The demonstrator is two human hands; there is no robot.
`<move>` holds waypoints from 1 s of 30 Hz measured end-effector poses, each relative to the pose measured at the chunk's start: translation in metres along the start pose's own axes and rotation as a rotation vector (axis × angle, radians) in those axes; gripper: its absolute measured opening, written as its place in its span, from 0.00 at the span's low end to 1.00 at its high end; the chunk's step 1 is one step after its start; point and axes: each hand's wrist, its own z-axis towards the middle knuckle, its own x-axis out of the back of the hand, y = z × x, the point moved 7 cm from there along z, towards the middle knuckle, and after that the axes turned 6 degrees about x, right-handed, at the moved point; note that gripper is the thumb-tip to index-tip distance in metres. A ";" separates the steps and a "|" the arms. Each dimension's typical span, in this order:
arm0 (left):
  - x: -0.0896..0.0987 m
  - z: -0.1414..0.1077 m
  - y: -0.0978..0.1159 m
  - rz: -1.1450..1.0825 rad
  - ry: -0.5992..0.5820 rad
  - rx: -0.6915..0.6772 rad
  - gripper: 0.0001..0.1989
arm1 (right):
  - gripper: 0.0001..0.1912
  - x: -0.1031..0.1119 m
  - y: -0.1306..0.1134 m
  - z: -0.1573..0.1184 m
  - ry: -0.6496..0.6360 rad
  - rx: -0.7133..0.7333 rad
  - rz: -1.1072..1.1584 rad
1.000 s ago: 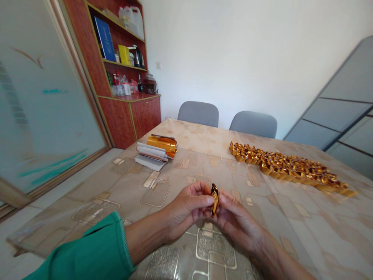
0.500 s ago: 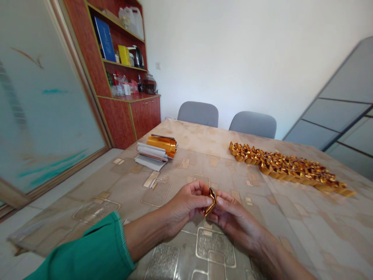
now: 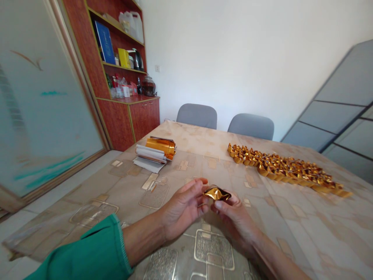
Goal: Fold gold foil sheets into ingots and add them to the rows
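Gold foil piece (image 3: 216, 193) noted between the two hands, above the near part of the desk (image 3: 201, 136). Half a second ago it was seen edge-on, upright and narrow, pinched from both sides; now it has been swung round, and its broad, creased face is shown, pointed ends lying left and right. The hold has been shifted as well: the piece is kept in the grip of the right hand (image 3: 234, 212), thumb set against its lower near edge, fingers partly hidden behind. The left hand (image 3: 183, 208) has been loosened, its grip fairly wide, fingers curled beside the left tip; whether that tip is touched cannot be told. By this, the pinching seems to have been given over to turning and opening out, and the shape is judged to be well advanced. A similar form is suggested by the rows of folded gold pieces (image 3: 279, 165), laid at far right, well apart from the hands. The stack of sheets (image 3: 160, 146), gold and white, is left untouched at far left.
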 end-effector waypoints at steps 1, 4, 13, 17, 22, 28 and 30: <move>0.002 0.001 0.001 0.019 0.022 -0.023 0.23 | 0.13 -0.001 -0.001 0.000 -0.011 0.029 -0.035; 0.006 0.002 0.003 0.057 0.060 -0.057 0.21 | 0.10 -0.005 -0.006 0.000 -0.029 0.121 -0.138; -0.009 -0.003 -0.005 -0.066 -0.149 0.059 0.25 | 0.13 -0.004 -0.006 -0.005 0.012 0.069 0.008; -0.009 -0.004 0.002 -0.002 -0.169 0.033 0.23 | 0.18 -0.015 -0.002 -0.011 -0.134 -0.144 0.142; -0.018 -0.007 0.003 0.100 -0.246 0.120 0.25 | 0.15 -0.016 0.005 -0.015 -0.158 -0.292 0.344; -0.006 -0.002 -0.001 0.099 -0.108 0.071 0.25 | 0.13 -0.009 0.009 -0.008 -0.093 -0.187 0.281; -0.006 -0.002 -0.002 0.131 -0.127 0.052 0.25 | 0.13 -0.007 0.009 -0.006 -0.068 -0.153 0.268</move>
